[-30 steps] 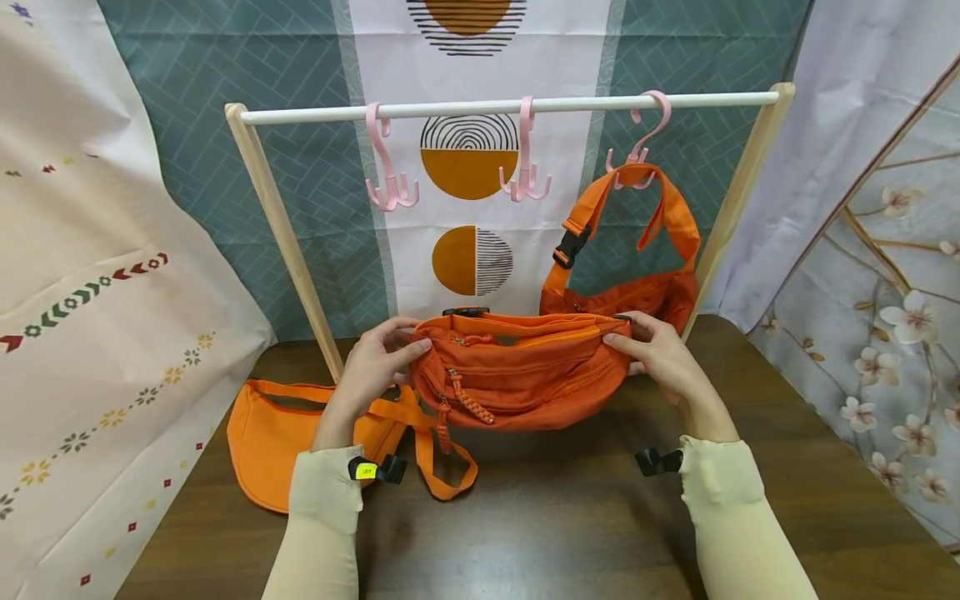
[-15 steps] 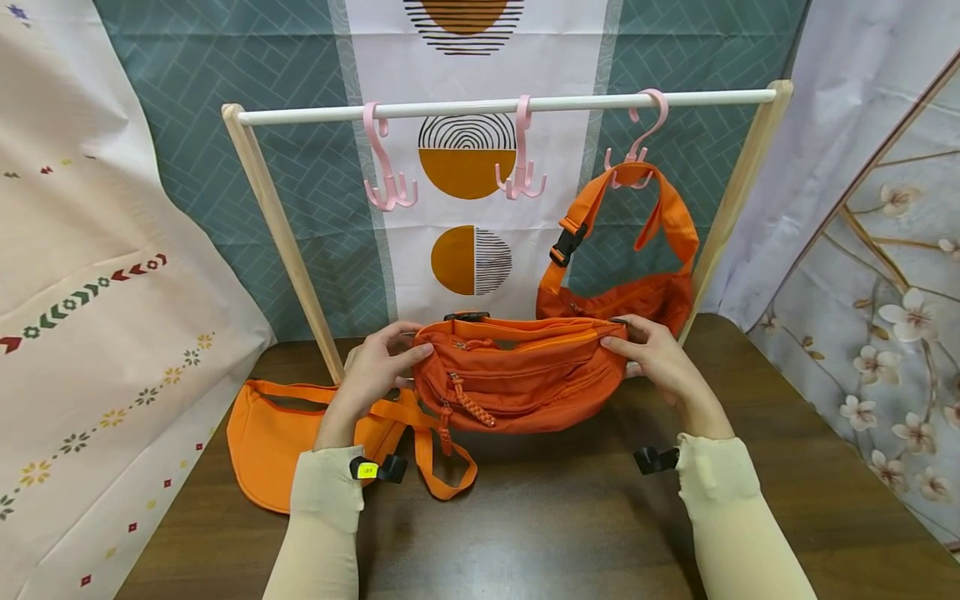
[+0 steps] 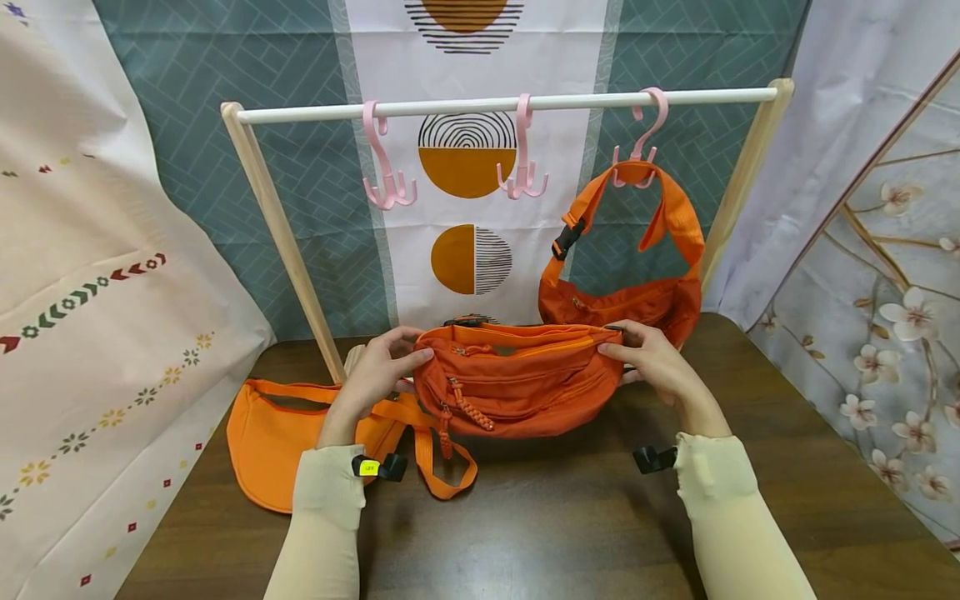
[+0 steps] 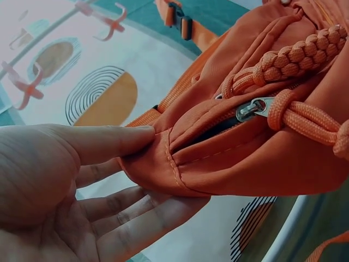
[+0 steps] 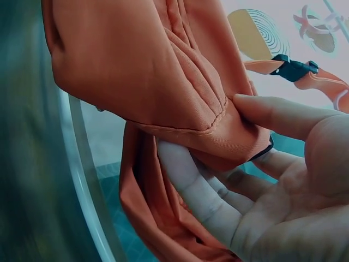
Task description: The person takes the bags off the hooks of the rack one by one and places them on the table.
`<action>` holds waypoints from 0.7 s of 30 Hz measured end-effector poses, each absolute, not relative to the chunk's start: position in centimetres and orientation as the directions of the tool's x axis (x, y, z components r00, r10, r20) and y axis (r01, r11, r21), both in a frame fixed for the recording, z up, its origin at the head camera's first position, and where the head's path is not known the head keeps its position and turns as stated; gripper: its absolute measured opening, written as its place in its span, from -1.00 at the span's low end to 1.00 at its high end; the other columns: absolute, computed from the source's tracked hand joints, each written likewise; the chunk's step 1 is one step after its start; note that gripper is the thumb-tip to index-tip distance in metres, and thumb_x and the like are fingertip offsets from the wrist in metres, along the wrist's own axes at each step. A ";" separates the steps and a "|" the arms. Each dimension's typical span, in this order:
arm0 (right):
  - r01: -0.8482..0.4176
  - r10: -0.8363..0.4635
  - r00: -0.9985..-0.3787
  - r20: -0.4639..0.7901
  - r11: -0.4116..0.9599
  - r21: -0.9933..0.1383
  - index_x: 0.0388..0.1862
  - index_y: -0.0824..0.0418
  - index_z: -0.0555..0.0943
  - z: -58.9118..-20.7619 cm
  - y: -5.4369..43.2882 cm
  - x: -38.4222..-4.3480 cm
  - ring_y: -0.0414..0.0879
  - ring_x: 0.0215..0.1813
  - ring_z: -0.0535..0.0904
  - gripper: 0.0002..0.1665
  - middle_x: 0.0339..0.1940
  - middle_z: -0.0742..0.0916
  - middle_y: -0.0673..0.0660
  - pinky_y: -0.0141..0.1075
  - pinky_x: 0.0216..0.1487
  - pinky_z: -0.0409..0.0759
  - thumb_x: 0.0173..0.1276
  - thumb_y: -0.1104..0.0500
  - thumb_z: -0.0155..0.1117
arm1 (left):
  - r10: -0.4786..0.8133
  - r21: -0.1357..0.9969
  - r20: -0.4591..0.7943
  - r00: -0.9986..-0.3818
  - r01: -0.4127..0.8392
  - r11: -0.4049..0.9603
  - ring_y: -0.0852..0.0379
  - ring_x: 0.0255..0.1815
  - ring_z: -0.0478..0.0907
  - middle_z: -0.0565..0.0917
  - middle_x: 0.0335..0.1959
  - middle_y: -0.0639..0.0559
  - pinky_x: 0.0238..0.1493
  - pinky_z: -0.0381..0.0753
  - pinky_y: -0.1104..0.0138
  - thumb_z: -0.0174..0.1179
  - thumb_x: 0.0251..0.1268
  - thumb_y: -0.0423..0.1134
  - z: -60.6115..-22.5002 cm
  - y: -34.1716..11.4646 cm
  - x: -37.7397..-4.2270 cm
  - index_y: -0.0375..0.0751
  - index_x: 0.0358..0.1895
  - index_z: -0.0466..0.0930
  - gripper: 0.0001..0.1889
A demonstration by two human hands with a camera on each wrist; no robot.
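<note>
A dark orange waist bag (image 3: 517, 400) is held up level between both hands, its zipped front facing me. At its left end, my left hand (image 3: 375, 371) pinches the corner, thumb on the front and fingers behind. The right end is gripped by my right hand (image 3: 656, 360) in the same way. Up close in the left wrist view, a zipper pull (image 4: 251, 109) with a braided orange cord (image 4: 300, 57) shows beside the partly opened zip. In the right wrist view, fingers curl under the bag's folded corner (image 5: 234, 136). A black buckle (image 3: 467, 321) shows along its top edge.
A rack with a white rail (image 3: 450, 108) and wooden legs (image 3: 281, 229) stands behind. Three pink hooks (image 3: 386, 179) hang from it, the right one bearing another dark orange bag (image 3: 622, 307). A lighter orange bag (image 3: 288, 454) lies on the brown table (image 3: 525, 533) at left.
Both hands have lowered the waist bag slightly. The bag on the right hook has shifted a little to the right, and its hook has turned.
</note>
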State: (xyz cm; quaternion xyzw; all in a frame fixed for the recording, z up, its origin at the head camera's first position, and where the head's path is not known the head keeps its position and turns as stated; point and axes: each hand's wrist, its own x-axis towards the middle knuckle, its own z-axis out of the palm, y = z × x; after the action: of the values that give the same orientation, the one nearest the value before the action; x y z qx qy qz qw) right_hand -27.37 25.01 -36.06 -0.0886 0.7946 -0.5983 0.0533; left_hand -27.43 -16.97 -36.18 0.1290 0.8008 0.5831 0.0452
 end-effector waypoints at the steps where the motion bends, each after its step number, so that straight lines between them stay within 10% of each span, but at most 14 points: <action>1: -0.078 -0.208 -0.978 0.022 0.268 -0.960 0.32 0.38 0.46 -36.1 25.0 -27.4 -0.15 -0.18 0.66 -0.50 -0.05 0.62 0.08 -0.21 -0.26 0.75 0.55 0.14 0.31 | 0.260 0.945 0.075 -0.963 0.152 0.289 0.00 -0.15 0.70 0.60 0.03 -0.27 -0.20 0.79 0.10 0.26 0.55 -0.15 -36.2 -16.9 -27.4 -0.30 0.41 0.45 -0.50; 21: -0.044 -0.237 -0.971 -0.026 0.285 -0.958 0.35 0.41 0.43 -36.7 25.1 -27.6 -0.11 -0.14 0.66 -0.47 0.06 0.58 0.22 -0.16 -0.24 0.77 0.56 0.15 0.29 | 0.270 0.942 0.033 -0.962 0.120 0.314 -0.04 -0.09 0.66 0.58 0.11 -0.29 -0.20 0.78 0.08 0.23 0.57 -0.17 -36.5 -16.8 -27.4 -0.28 0.42 0.42 -0.50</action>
State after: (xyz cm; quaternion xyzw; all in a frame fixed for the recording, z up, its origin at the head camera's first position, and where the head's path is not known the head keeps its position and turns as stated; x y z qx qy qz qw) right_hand -27.64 25.09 -36.66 -0.0881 0.7974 -0.5914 0.0817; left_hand -27.43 -16.78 -36.53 0.1207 0.8079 0.5731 0.0655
